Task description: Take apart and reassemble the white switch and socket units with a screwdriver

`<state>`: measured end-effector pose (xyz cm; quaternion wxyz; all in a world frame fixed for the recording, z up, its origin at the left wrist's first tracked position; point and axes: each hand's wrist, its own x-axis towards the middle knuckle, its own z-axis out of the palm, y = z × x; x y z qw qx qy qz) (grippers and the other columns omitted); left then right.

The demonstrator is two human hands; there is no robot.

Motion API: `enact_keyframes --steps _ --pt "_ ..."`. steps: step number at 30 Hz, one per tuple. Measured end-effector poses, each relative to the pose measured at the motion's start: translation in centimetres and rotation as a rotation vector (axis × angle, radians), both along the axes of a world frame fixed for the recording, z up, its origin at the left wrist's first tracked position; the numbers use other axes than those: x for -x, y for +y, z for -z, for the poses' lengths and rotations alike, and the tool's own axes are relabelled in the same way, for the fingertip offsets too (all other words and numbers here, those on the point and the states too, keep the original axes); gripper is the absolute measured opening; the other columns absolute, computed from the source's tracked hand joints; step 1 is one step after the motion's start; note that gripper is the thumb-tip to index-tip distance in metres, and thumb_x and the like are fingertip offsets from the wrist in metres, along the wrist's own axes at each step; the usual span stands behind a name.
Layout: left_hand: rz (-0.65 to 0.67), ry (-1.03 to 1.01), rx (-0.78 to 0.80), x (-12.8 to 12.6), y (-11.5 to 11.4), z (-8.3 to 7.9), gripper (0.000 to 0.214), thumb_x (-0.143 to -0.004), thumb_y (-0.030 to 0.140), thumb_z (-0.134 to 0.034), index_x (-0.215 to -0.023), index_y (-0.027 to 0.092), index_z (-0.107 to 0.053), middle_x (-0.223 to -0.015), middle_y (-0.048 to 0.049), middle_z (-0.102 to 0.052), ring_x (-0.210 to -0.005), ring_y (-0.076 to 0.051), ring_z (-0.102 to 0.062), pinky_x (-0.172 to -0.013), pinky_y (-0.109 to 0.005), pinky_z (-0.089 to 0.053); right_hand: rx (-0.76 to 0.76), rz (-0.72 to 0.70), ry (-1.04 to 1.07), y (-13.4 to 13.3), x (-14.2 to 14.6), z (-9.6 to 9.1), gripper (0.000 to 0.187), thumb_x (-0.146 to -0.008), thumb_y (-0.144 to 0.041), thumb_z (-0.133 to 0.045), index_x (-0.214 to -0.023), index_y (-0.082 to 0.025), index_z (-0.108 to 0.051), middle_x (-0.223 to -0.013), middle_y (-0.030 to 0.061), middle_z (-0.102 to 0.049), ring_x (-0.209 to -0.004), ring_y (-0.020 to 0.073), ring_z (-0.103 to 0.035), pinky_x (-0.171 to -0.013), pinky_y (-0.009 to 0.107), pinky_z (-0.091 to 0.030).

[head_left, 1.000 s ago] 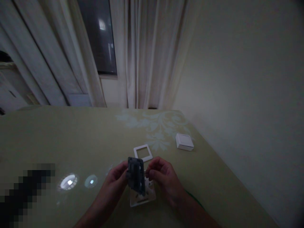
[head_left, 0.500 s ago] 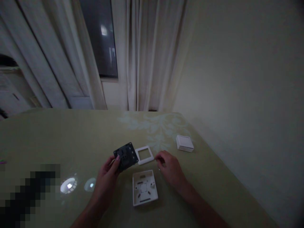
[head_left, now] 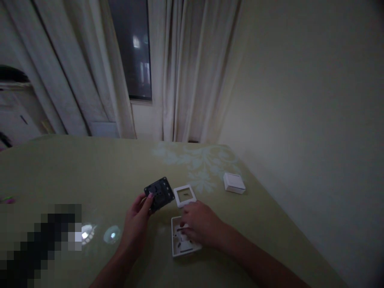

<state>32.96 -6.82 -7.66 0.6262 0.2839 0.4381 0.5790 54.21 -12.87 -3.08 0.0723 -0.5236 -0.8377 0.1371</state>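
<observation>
My left hand grips a black wall-socket module by its left edge, with its back side facing up and the thumb on top. My right hand is over the white back box, its fingers curled together and reaching into the box's right part. Whether those fingers hold anything is hidden. Behind the box lies a white square frame, close to the module. A small dark piece, perhaps a screw, shows within the frame's opening.
A small white box stands on the green table near its right edge, by the wall. Curtains and a dark window are behind the table. A blurred dark patch covers the lower left.
My right hand has moved left and nearer, from beside the white frame to over the back box. A small dark piece now shows in the frame's opening. My left hand keeps hold of the module.
</observation>
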Motion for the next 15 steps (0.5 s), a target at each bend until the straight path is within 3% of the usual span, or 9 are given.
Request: enact_keyframes --steps 4,7,12,15 --pt "0.013 0.039 -0.036 0.1 0.0 0.2 0.066 -0.056 0.064 -0.102 -0.100 0.019 -0.080 -0.095 -0.0063 -0.087 -0.085 -0.024 -0.081 -0.066 -0.023 -0.058 -0.011 0.015 -0.109 -1.2 1.5 0.9 0.013 -0.093 -0.014 -0.072 -0.097 -0.018 -0.084 -0.101 0.0128 -0.081 -0.097 0.0285 -0.073 -0.088 0.037 -0.051" --pt "0.010 0.087 -0.060 0.4 0.2 0.3 0.068 -0.058 0.069 -0.100 -0.101 0.020 -0.080 -0.095 -0.0068 -0.086 -0.087 -0.025 -0.080 -0.066 -0.023 -0.056 -0.009 0.048 -0.111 -0.9 1.2 0.3 0.010 -0.092 -0.016 -0.073 -0.093 -0.018 -0.082 -0.101 0.0126 -0.080 -0.098 0.0285 -0.073 -0.089 0.037 -0.051" --pt "0.019 0.186 -0.131 0.8 0.3 -0.3 0.066 -0.064 0.072 -0.097 -0.103 0.022 -0.080 -0.094 -0.0058 -0.086 -0.092 -0.026 -0.080 -0.072 -0.026 -0.057 -0.043 0.229 0.020 1.8 -0.9 -1.8 0.015 -0.096 -0.015 -0.065 -0.098 -0.017 -0.080 -0.108 0.0153 -0.077 -0.104 0.0298 -0.072 -0.095 0.041 -0.049" --pt "0.045 0.246 -0.216 0.7 -0.1 -1.2 0.060 -0.065 0.069 -0.097 -0.099 0.023 -0.081 -0.093 -0.0061 -0.085 -0.093 -0.029 -0.079 -0.080 -0.030 -0.060 -0.033 0.326 0.186 3.7 -1.4 -1.8 0.016 -0.094 -0.010 -0.063 -0.091 -0.015 -0.078 -0.106 0.0164 -0.076 -0.106 0.0304 -0.071 -0.097 0.042 -0.047"
